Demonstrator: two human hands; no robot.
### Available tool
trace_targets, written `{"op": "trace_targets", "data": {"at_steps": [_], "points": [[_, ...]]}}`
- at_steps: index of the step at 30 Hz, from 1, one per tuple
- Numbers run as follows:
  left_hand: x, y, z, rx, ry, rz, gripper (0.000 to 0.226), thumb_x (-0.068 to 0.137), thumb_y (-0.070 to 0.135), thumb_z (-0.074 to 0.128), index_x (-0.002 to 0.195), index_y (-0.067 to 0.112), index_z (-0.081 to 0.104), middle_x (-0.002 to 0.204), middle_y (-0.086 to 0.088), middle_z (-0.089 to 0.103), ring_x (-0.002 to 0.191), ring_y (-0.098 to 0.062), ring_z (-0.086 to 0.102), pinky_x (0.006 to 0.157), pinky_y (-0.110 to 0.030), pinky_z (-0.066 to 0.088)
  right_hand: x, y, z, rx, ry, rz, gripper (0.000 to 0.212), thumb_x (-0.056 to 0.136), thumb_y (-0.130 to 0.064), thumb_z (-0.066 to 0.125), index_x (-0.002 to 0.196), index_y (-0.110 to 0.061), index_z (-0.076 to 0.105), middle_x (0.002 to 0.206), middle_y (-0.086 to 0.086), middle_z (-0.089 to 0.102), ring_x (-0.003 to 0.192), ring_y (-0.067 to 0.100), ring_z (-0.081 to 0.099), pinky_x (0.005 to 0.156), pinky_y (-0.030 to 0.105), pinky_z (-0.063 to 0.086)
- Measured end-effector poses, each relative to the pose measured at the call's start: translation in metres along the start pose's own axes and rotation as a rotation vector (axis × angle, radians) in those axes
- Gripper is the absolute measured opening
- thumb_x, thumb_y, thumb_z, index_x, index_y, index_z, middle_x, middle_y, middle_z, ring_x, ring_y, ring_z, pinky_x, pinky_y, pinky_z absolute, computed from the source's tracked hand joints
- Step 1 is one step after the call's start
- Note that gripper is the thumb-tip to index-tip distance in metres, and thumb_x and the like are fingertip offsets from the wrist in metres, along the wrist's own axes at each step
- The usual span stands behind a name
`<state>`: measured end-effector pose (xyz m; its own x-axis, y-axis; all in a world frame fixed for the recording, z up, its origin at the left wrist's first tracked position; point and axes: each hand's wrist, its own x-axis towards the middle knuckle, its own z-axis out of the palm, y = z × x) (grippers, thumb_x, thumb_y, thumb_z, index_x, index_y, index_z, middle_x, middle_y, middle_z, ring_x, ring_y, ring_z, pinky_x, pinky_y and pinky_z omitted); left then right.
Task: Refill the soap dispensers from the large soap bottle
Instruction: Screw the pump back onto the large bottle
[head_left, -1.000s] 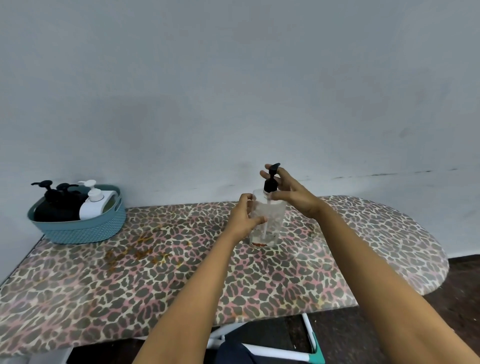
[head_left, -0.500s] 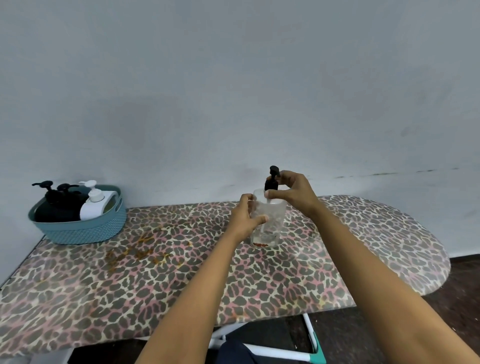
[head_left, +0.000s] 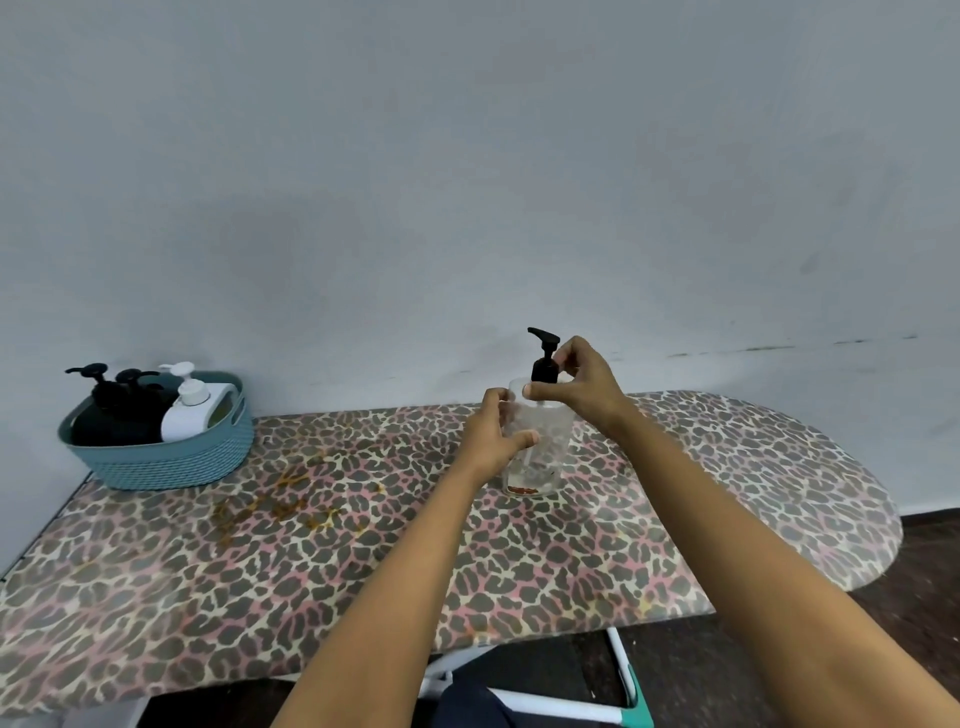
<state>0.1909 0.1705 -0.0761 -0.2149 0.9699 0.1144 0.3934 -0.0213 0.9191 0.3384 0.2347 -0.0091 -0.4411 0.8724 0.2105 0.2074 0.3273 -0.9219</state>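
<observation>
A clear soap dispenser (head_left: 540, 447) stands near the back of the leopard-print board (head_left: 363, 545), close to the wall. It looks almost empty, with a thin reddish layer at its base. My left hand (head_left: 493, 431) wraps around its left side. My right hand (head_left: 576, 384) pinches the collar of its black pump (head_left: 544, 358), whose nozzle points left. At the far left, a teal basket (head_left: 156, 462) holds dark pump bottles (head_left: 117, 410) and a white pump bottle (head_left: 195, 410).
The grey wall runs right behind the board. Yellowish stains (head_left: 280, 509) mark the cover left of centre. The board's rounded end (head_left: 841, 499) is at the right, with dark floor beyond. White and teal frame legs (head_left: 623, 691) show under the front edge.
My right hand has shifted from the pump head down to its collar, and the pump has turned, so its nozzle now points left. My left hand keeps its hold on the bottle.
</observation>
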Motion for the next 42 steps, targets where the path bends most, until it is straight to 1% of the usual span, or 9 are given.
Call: {"op": "trace_targets", "data": {"at_steps": [6,18,21,23,26,28,31,38,42], "points": [[0.0,0.003,-0.004,0.033,-0.037,-0.015,0.062,0.08,0.018,0.073,0.13,0.015,0.036,0.131,-0.008,0.051,0.119,-0.023,0.051,0.094,-0.033,0.045,0.0,-0.006,-0.008,0.114,-0.316,0.025,0.037,0.094,-0.005,0.057,0.13,-0.012,0.055,0.13,0.002,0.06,0.124,0.012,0.053,0.104,0.031,0.04],[-0.008,0.016,0.011,0.123,0.162,-0.025,0.045,0.08,0.017,0.072,0.113,0.008,0.043,0.101,-0.002,0.051,0.089,-0.016,0.051,0.071,-0.024,0.039,-0.009,-0.005,0.019,0.002,0.084,-0.092,0.017,0.079,-0.01,0.074,0.096,-0.009,0.07,0.089,0.003,0.072,0.087,0.015,0.068,0.091,0.04,0.053],[-0.009,0.016,0.02,0.133,0.222,-0.005,0.04,0.08,0.017,0.072,0.106,0.01,0.042,0.096,-0.001,0.049,0.085,-0.017,0.052,0.069,-0.025,0.04,-0.009,-0.002,0.029,-0.082,0.235,-0.095,0.019,0.077,-0.02,0.073,0.096,-0.015,0.069,0.078,-0.004,0.069,0.078,0.015,0.067,0.103,0.044,0.042],[-0.012,0.019,0.026,0.154,0.254,0.001,0.04,0.081,0.017,0.071,0.108,0.01,0.042,0.097,-0.002,0.05,0.086,-0.019,0.054,0.071,-0.028,0.043,-0.01,-0.001,0.036,-0.126,0.334,-0.077,0.019,0.078,-0.023,0.071,0.096,-0.016,0.068,0.072,-0.007,0.066,0.068,0.009,0.063,0.104,0.041,0.039],[-0.015,0.02,0.029,0.168,0.275,0.011,0.042,0.084,0.017,0.068,0.115,0.007,0.042,0.101,-0.004,0.053,0.092,-0.022,0.057,0.075,-0.032,0.047,-0.012,-0.003,0.045,-0.148,0.417,-0.064,0.021,0.081,-0.022,0.07,0.099,-0.011,0.068,0.071,-0.01,0.061,0.059,0.0,0.053,0.076,0.022,0.045],[-0.015,0.019,0.027,0.129,0.257,0.004,0.046,0.085,0.016,0.067,0.12,0.006,0.04,0.106,-0.004,0.052,0.097,-0.02,0.055,0.077,-0.028,0.045,-0.012,-0.008,0.045,-0.18,0.369,-0.057,0.024,0.083,-0.021,0.069,0.104,-0.009,0.065,0.077,-0.009,0.059,0.065,0.001,0.052,0.061,0.007,0.037],[-0.016,0.018,0.022,0.047,0.214,-0.03,0.055,0.084,0.016,0.068,0.129,0.006,0.038,0.123,-0.006,0.05,0.109,-0.014,0.048,0.085,-0.022,0.038,-0.01,-0.013,0.033,-0.282,0.221,-0.062,0.023,0.086,-0.018,0.066,0.106,-0.008,0.061,0.082,-0.006,0.059,0.072,0.005,0.053,0.06,0.001,0.036],[-0.008,0.037,0.032,0.005,0.066,-0.045,0.1,0.078,0.031,0.075,0.15,0.014,0.008,0.153,-0.01,0.025,0.138,-0.028,0.031,0.109,-0.04,0.033,0.006,-0.021,-0.01,-0.267,0.274,-0.022,0.035,0.087,-0.011,0.065,0.119,-0.003,0.052,0.11,0.009,0.065,0.093,0.015,0.057,0.078,0.02,0.041],[-0.005,0.035,0.044,-0.004,0.01,-0.038,0.097,0.08,0.041,0.071,0.15,0.017,0.007,0.157,-0.006,0.016,0.143,-0.024,0.02,0.114,-0.042,0.027,0.027,-0.021,-0.047,-0.28,0.31,0.013,0.037,0.089,-0.007,0.063,0.121,-0.001,0.046,0.116,0.012,0.062,0.096,0.02,0.057,0.071,0.019,0.038]]}}
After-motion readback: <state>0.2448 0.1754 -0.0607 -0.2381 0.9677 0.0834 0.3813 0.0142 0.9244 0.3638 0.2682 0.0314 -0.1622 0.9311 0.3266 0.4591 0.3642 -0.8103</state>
